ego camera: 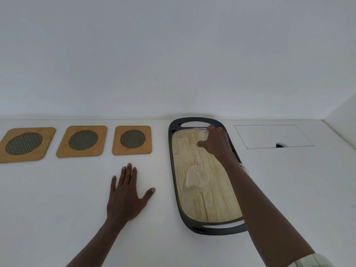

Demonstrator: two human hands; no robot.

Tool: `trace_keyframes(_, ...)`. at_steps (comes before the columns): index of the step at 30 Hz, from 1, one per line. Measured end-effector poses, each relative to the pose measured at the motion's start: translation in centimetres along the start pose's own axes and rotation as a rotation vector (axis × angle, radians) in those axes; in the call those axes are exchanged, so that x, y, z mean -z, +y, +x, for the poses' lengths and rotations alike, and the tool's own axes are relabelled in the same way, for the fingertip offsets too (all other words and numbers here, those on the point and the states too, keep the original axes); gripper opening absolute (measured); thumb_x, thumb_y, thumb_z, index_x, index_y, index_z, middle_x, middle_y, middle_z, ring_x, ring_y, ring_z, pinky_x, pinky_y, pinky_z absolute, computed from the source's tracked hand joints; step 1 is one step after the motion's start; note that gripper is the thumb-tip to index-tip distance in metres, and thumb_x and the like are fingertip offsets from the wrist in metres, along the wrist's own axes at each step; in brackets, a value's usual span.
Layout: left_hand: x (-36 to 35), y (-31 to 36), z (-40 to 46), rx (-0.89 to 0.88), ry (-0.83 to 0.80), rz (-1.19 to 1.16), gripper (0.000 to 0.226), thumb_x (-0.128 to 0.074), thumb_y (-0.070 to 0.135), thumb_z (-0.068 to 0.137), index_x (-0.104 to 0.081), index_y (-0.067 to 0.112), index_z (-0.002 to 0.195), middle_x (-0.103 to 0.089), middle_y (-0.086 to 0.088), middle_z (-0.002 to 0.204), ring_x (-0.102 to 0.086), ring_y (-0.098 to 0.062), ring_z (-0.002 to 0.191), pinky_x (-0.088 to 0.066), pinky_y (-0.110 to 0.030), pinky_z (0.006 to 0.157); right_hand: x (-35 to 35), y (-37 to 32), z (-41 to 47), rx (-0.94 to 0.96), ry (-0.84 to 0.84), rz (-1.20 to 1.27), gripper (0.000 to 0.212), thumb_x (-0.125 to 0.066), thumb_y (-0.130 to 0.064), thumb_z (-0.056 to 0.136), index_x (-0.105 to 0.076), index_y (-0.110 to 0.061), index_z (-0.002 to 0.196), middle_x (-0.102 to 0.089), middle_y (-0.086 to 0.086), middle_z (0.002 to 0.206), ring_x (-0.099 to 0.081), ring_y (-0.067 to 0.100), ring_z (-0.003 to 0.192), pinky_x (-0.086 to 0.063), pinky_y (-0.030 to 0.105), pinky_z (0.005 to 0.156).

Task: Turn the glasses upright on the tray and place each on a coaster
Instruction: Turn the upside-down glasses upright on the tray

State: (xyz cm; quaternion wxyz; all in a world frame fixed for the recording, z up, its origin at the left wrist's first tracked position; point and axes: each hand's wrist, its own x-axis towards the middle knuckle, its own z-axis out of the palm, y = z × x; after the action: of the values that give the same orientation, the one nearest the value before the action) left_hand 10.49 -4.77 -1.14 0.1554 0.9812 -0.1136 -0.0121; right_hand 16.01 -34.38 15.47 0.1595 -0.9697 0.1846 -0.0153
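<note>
A dark oval tray [174, 189] with a wood-grain floor lies at the right of the white table. A clear glass [197, 177] sits mouth-down in its middle. A second glass [244, 168] shows only as a sliver behind my right forearm. My right hand [215, 142] reaches to the tray's far end, its fingers curled around a third clear glass [203, 134], which it mostly hides. My left hand [127, 191] rests flat on the table, fingers spread, holding nothing. Three square wooden coasters with mesh centres [24, 144] [82, 140] [132, 140] lie in a row at the left.
A white wall rises right behind the coasters and the tray. A rectangular hatch outline [273, 135] with a small dark notch is set in the table at the far right. A side wall [342, 116] closes the right corner.
</note>
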Motion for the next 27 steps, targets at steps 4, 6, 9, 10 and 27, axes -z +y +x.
trace_keyframes(4,0.0,0.1,0.1,-0.001,0.001,-0.007,0.109,-0.013,0.088,0.079,-0.010,0.014,0.158,0.003,-0.003,0.167,0.006,-0.018,0.154,-0.004,-0.048,0.125,0.2,-0.2,-0.1,-0.017,-0.056,-0.019,0.086,-0.078,-0.041,0.078,-0.035,-0.005,0.143,-0.044,0.021,0.138,-0.041,0.037,0.130,-0.041,0.042,0.102)
trace_keyframes(6,0.1,0.1,0.0,0.001,0.002,-0.011,0.108,-0.014,0.087,0.079,-0.011,0.014,0.158,0.002,-0.003,0.167,0.005,-0.018,0.154,-0.004,-0.048,0.125,0.5,-0.2,-0.3,-0.017,-0.056,-0.012,0.089,-0.075,-0.044,0.080,-0.030,-0.006,0.147,-0.041,0.021,0.142,-0.038,0.037,0.133,-0.040,0.044,0.103)
trace_keyframes(9,0.1,0.1,0.0,0.003,-0.004,0.003,0.108,-0.013,0.087,0.079,-0.008,0.015,0.159,0.004,-0.003,0.167,0.007,-0.018,0.154,-0.003,-0.047,0.125,1.3,-0.4,-0.7,-0.005,-0.014,0.031,0.084,-0.073,-0.044,0.082,-0.032,-0.008,0.145,-0.040,0.019,0.143,-0.036,0.036,0.133,-0.041,0.044,0.101)
trace_keyframes(10,0.1,0.1,0.0,0.003,-0.007,0.004,0.107,-0.013,0.087,0.079,-0.008,0.015,0.159,0.005,-0.003,0.167,0.007,-0.018,0.154,-0.003,-0.047,0.125,1.7,-0.5,-0.9,0.004,0.010,0.046,0.080,-0.072,-0.044,0.082,-0.034,-0.008,0.143,-0.042,0.019,0.141,-0.037,0.036,0.132,-0.040,0.044,0.101)
trace_keyframes(27,0.7,-0.2,-0.9,-0.033,-0.029,-0.002,0.102,-0.008,0.081,0.082,-0.010,0.014,0.158,0.002,-0.003,0.167,0.003,-0.018,0.154,-0.002,-0.044,0.125,3.1,-1.3,-11.6,0.142,0.325,0.351,0.051,-0.067,-0.041,0.088,-0.051,-0.020,0.132,-0.057,0.001,0.129,-0.052,0.019,0.121,-0.038,0.027,0.094)
